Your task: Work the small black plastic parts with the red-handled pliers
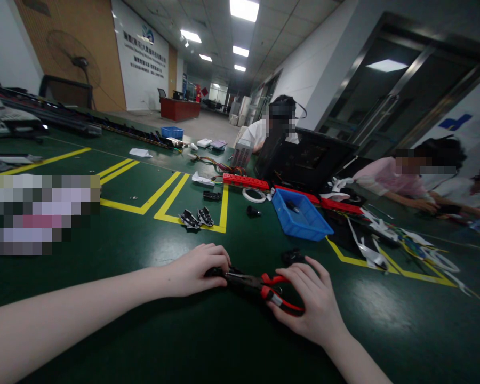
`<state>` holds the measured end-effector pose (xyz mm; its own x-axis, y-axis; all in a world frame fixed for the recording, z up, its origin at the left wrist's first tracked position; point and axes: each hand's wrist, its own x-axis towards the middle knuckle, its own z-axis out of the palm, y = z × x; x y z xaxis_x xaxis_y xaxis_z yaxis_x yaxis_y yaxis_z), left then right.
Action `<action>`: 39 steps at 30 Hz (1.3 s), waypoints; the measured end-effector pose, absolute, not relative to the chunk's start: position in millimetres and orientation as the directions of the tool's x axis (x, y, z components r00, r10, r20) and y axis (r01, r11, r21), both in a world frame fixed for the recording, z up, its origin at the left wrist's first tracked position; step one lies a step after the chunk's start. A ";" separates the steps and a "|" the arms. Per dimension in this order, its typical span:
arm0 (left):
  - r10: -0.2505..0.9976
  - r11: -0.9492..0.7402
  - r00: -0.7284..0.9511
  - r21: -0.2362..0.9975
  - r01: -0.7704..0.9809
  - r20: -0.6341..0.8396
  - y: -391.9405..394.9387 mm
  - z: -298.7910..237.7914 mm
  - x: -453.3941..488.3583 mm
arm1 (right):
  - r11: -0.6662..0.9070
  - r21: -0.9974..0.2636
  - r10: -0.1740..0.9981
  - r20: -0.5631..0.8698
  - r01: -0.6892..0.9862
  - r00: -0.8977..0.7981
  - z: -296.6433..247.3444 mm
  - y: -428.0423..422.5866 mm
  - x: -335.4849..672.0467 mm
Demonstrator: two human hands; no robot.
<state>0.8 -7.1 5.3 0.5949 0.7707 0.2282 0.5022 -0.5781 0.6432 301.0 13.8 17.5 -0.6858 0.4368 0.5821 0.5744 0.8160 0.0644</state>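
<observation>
"Over the near part of the green table (120, 234), where exactly are the pliers (266, 294)?"

"Between the two hands, lying nearly crosswise, red handles to the right and dark nose pointing left."

"And the right hand (314, 301)?"

"Wrapped loosely around the handles, thumb on the lower one, fingers at the upper one. The handles stand apart."

"The left hand (204, 266)?"

"Fingers and thumb pinching a small dark part (214, 272), right at the tip of the pliers. Whether the nose actually bites on it, I can't tell."

"What's close by?"

"Another black piece (292, 257), just beyond the right hand's fingertips. Farther off, a blue bin (304, 230) with a dark item inside, and left of it a black cone-shaped piece (253, 212) and a white ring (254, 196)."

"Left of those?"

"Two black-and-silver pieces (190, 220) side by side by the yellow tape (224, 210), with a short black piece (212, 196) behind them."

"Past that?"

"A red power strip (246, 181), then a big black case (310, 160). Someone in white (246, 130) sits behind it, and a person in pink (396, 178) is at the right."
</observation>
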 end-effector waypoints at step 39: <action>0.756 -0.597 0.616 0.617 0.513 0.219 -5.7 3.4 -0.6 | 0.815 0.103 0.418 0.577 0.571 -0.701 23.6 14.6 304.3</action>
